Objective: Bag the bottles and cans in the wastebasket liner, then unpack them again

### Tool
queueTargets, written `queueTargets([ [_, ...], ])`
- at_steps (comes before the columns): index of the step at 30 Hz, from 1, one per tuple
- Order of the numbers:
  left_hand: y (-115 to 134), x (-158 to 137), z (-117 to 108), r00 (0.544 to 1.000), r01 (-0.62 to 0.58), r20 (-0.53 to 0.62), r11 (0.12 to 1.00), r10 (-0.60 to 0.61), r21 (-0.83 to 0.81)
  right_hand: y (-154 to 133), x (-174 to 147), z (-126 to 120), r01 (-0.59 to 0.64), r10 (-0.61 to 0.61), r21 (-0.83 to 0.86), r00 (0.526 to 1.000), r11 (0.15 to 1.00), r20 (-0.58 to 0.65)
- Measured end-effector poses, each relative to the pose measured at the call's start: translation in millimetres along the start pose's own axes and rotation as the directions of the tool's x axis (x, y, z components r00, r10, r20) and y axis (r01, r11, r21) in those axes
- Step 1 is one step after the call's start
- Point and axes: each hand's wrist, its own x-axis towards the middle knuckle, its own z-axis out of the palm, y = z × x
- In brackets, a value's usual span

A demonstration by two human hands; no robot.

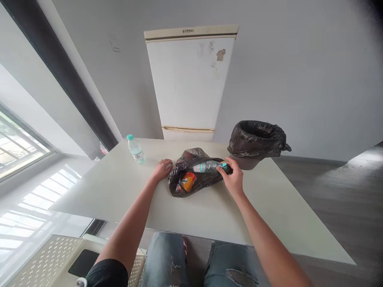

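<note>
A black plastic bag [206, 182] lies on its side on the table, its mouth spread open. Inside it rest a clear plastic bottle [209, 166] with a teal cap and an orange-red container [188, 181]. My right hand [233, 175] grips the bottle at its capped end, thumb and fingers closed around it. At the bag's left rim, my left hand [163, 169] is closed on the plastic; its fingertips are partly hidden. Another clear bottle [136, 150] with a teal cap stands at the table's left, apart from both hands.
A bin lined with a black bag [259, 139] stands at the back right of the white table [119, 195]. Behind the table is a white fridge [188, 83] against a grey wall. A beige perforated plastic piece [54, 255] is low on the left, beside my legs.
</note>
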Motion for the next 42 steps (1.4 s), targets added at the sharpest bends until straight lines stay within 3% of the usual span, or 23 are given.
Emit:
queueTargets([
  [5, 4.4, -0.3, -4.6, 1.0, -0.023, -0.013, 1.0, 0.023, 0.0, -20.8, -7.3, -23.9, -0.041, 0.036, 0.119, 0.998, 0.992, 0.043],
  [9, 18.5, -3.3, -17.1, 0.996, -0.028, -0.091, 1.0, 0.028, -0.006, -45.8, -19.6, -35.3, -0.033, 0.035, 0.098, 0.999, 0.995, -0.021],
  [11, 38.7, -9.7, -27.1, 0.973, 0.01, -0.232, 1.0, -0.017, -0.029, -60.7, -25.0, -40.3, -0.018, 0.019, 0.041, 0.999, 0.999, -0.036],
  [14, 91.7, -29.4, -41.0, 0.907, 0.033, -0.41, 0.989, -0.091, -0.146, -81.3, -33.8, -48.8, 0.004, -0.004, -0.007, 1.0, 1.0, 0.009],
  [15, 113.8, -38.2, -43.4, 0.912, -0.005, -0.402, 0.98, -0.078, -0.201, -87.0, -37.1, -51.2, 0.001, -0.001, 0.009, 0.999, 1.0, 0.035],
  [18, 178.8, -64.0, -38.7, 0.973, -0.147, -0.218, 0.927, 0.074, -0.344, -100.8, -46.8, -53.8, -0.029, 0.017, 0.131, 0.995, 0.991, 0.096],
  [20, 211.6, -75.1, -26.3, 0.987, -0.156, -0.082, 0.917, 0.135, -0.367, -108.3, -51.8, -51.2, -0.039, 0.014, 0.204, 0.992, 0.978, 0.124],
  [23, 238.7, -79.9, -6.9, 0.994, -0.108, -0.029, 0.915, 0.105, -0.389, -115.0, -57.9, -44.9, -0.026, -0.03, 0.268, 0.979, 0.963, 0.202],
  [26, 245.9, -81.6, -6.9, 0.993, -0.099, -0.107, 0.894, 0.057, -0.437, -104.7, -68.0, -42.3, 0.006, -0.066, 0.302, 0.98, 0.953, 0.187],
  [28, 241.6, -87.3, -22.0, 0.977, -0.072, -0.212, 0.88, -0.034, -0.47, -83.7, -78.9, -43.3, -0.001, -0.031, 0.243, 0.991, 0.97, 0.127],
  [30, 228.1, -96.9, -44.9, 0.922, -0.033, -0.349, 0.866, -0.166, -0.5, -55.4, -92.0, -44.4, -0.028, 0.018, 0.099, 0.995, 0.995, 0.103],
  [33, 187.1, -112.7, -80.2, 0.766, 0.005, -0.556, 0.868, -0.322, -0.496, -17.1, -110.3, -42.8, 0.044, -0.024, -0.096, 0.979, 0.994, 0.205],
  [36, 126.6, -123.7, -103.0, 0.596, 0.126, -0.683, 0.89, -0.422, -0.439, 0.7, -119.5, -38.8, 0.115, -0.062, -0.179, 0.958, 0.977, 0.279],
  [38, 84.9, -126.9, -109.1, 0.53, 0.199, -0.691, 0.864, -0.492, -0.462, 4.3, -120.1, -36.6, 0.115, -0.054, -0.2, 0.956, 0.973, 0.287],
  [42, 26.2, -125.3, -107.9, 0.497, 0.322, -0.624, 0.796, -0.603, -0.512, 9.7, -117.4, -34.6, 0.065, 0.021, -0.232, 0.936, 0.971, 0.351],
])
